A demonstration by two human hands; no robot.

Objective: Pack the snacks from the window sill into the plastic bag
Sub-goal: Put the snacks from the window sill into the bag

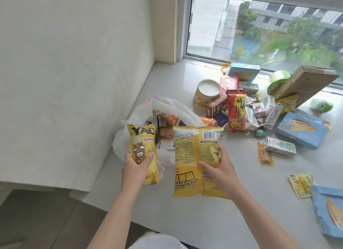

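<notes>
Gripping yellow chip bags [143, 150], both hands [134, 166], over plastic bag [178, 107].

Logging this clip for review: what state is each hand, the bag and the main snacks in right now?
left hand: grips the yellow YAO chip bag, upright.
right hand: grips the large yellow snack bag, back side showing.
plastic bag: open, partly filled.
red snack packet: lying on the sill, unpacked.
round tub: tipped on its side.
brown cardboard box: tilted.
</notes>
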